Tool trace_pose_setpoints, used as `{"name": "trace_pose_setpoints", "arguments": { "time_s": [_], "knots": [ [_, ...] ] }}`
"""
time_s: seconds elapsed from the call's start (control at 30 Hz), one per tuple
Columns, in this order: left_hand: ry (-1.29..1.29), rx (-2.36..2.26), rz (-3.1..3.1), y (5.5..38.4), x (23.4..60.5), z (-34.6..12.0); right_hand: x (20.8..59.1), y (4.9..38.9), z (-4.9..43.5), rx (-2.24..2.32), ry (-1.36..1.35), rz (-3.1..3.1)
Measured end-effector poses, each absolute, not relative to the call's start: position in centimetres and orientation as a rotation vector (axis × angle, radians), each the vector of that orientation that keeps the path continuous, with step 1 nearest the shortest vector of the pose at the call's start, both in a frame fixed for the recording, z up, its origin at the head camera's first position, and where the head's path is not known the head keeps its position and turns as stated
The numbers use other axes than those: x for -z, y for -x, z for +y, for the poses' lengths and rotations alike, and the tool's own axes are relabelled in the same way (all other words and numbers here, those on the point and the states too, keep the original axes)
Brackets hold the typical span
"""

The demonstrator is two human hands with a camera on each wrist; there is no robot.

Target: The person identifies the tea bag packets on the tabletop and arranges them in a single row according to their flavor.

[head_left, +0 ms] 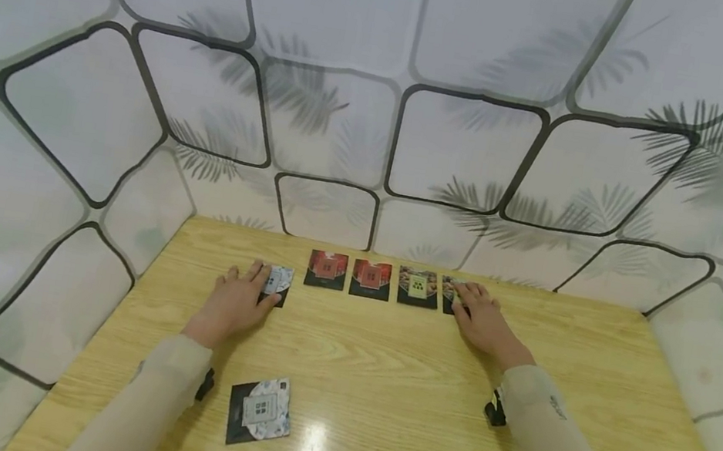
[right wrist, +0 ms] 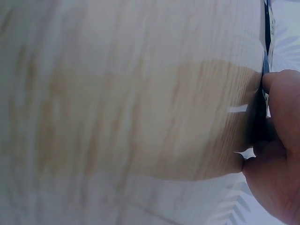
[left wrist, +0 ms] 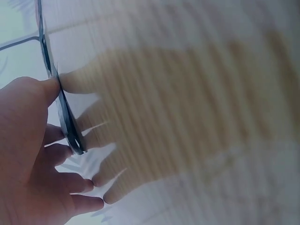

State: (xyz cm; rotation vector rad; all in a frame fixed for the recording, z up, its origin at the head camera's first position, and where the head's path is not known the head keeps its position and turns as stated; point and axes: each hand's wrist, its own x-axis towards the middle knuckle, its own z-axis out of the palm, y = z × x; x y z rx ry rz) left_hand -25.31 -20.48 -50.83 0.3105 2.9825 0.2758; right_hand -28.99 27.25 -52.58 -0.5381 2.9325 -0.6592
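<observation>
In the head view my left hand lies spread on a white-and-black square packet, its fingers covering the packet's left part. The thumb is at the packet's edge, and the other fingertips touch the wood in the left wrist view. My right hand rests over the rightmost packet of the row, hiding most of it. In the right wrist view, my right thumb meets the dark packet. Between the hands lie two red-and-black packets and a brown patterned packet with a yellow-green label.
Nearer the front of the wooden table, a larger-looking white-and-black packet lies slightly turned. Patterned fabric walls with black outlines and leaf prints close off the back and both sides.
</observation>
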Motion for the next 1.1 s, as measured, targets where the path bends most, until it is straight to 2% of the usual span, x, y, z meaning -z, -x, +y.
{"name": "trace_pose_setpoints", "arguments": {
  "time_s": [1.1],
  "knots": [
    [-0.284,-0.290,2.908,29.8,50.0,-19.2,52.5,28.7,27.5,0.704,0.509,2.921]
  ]
}}
